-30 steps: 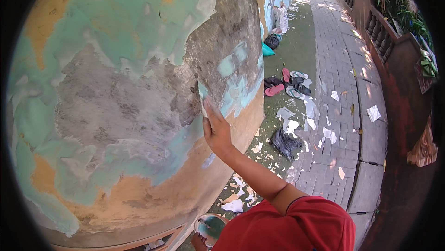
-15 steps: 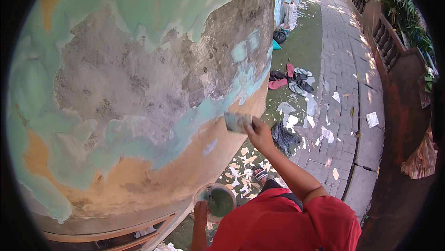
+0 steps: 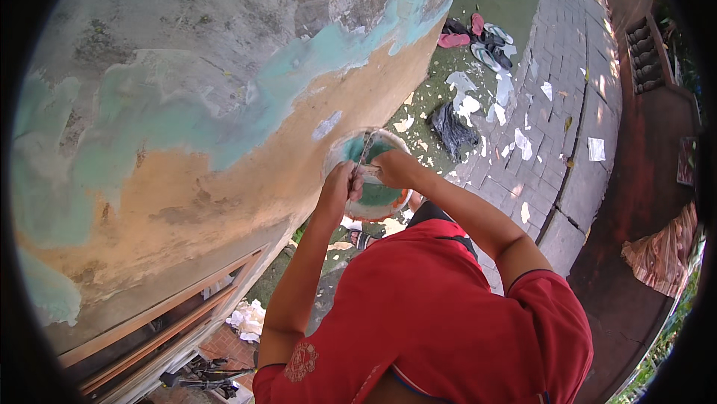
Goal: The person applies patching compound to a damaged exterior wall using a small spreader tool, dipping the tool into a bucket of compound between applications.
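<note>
Two hands meet at a round bowl of green paste [image 3: 376, 193] raised close to the peeling wall [image 3: 187, 128]: the left hand [image 3: 337, 186] grips its rim to steady it, while the right hand [image 3: 390, 167] holds a scraper [image 3: 364, 151] dipped inside.

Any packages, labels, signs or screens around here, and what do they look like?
No signs or screens show.
Emblem: round, orange, on the red shirt's left shoulder.
Black bag: crumpled on the green ground.
Paper scraps: white, scattered over the paving.
Bowl: round, green inside, held in both hands.
</note>
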Tool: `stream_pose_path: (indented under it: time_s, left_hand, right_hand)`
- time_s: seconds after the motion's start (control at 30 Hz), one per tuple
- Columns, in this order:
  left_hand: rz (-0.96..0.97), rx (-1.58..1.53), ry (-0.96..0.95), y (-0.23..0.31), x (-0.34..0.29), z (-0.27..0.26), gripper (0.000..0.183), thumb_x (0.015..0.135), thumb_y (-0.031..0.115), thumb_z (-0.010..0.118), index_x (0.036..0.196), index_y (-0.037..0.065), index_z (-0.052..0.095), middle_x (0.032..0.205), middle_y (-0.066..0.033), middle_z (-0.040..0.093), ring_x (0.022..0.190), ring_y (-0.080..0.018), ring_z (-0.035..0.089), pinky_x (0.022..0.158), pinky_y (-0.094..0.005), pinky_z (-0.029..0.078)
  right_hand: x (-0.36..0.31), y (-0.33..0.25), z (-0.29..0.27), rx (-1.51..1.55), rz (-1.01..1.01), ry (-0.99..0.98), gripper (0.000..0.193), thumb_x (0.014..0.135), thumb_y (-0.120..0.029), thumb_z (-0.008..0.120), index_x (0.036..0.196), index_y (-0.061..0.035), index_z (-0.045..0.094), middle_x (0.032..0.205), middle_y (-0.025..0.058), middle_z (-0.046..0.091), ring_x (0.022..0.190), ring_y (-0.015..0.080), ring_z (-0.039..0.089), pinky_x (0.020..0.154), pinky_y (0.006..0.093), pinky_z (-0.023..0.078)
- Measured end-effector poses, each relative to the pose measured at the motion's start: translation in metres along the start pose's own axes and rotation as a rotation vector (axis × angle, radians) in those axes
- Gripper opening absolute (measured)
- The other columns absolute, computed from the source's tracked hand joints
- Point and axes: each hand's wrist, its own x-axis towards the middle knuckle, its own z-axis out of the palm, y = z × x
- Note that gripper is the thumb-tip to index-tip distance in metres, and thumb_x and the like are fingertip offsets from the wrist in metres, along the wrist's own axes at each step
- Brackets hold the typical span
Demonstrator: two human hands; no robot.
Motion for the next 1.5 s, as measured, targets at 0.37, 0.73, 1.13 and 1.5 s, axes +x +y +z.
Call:
stream_pose_path:
  time_s: [0.37, 0.73, 1.13, 1.5]
  left_hand:
    - [0.046, -0.005, -0.093, 0.037, 0.024, 0.062, 0.032, 0.104, 0.034, 0.045, 0.104, 0.004, 0.054, 0.071, 0.0015, 0.045, 0.056, -0.0087, 0.04, 0.054, -0.0249, 0.033]
    - [0.002, -0.117, 0.033, 0.038, 0.034, 0.076, 0.032, 0.102, 0.035, 0.048, 0.102, 0.003, 0.054, 0.07, 0.0006, 0.043, 0.057, -0.0113, 0.038, 0.057, -0.0277, 0.034]
    - [0.031, -0.227, 0.129, 0.025, 0.037, 0.057, 0.026, 0.102, 0.031, 0.052, 0.102, 0.005, 0.055, 0.071, 0.0016, 0.044, 0.058, -0.0095, 0.04, 0.057, -0.028, 0.036]
    - [0.046, -0.037, 0.187, -0.023, 0.045, 0.03, 0.022, 0.096, 0.022, 0.055, 0.103, 0.0, 0.054, 0.07, -0.0004, 0.043, 0.059, -0.0128, 0.041, 0.058, -0.0305, 0.038]
  right_hand:
    - [0.039, 0.055, 0.059, -0.141, -0.029, 0.013, 0.019, 0.085, -0.019, 0.062, 0.088, -0.005, 0.075, 0.093, 0.0185, 0.074, 0.088, 0.035, 0.073, 0.08, 0.0425, 0.058]
    - [0.035, 0.046, 0.059, 0.085, -0.164, 0.036, 0.018, 0.079, -0.018, 0.063, 0.087, -0.0044, 0.073, 0.087, 0.0199, 0.073, 0.085, 0.0368, 0.072, 0.077, 0.0468, 0.056]
    - [-0.003, 0.113, -0.107, 0.516, 0.081, 0.025, 0.038, 0.09, -0.034, 0.068, 0.106, -0.0004, 0.074, 0.093, 0.0121, 0.074, 0.084, 0.0179, 0.066, 0.079, 0.0348, 0.053]
    - [0.063, 0.106, -0.33, 0.877, -0.158, 1.417, 0.027, 0.098, -0.016, 0.063, 0.118, 0.0011, 0.068, 0.098, 0.009, 0.073, 0.088, 0.0177, 0.069, 0.08, 0.0324, 0.053]
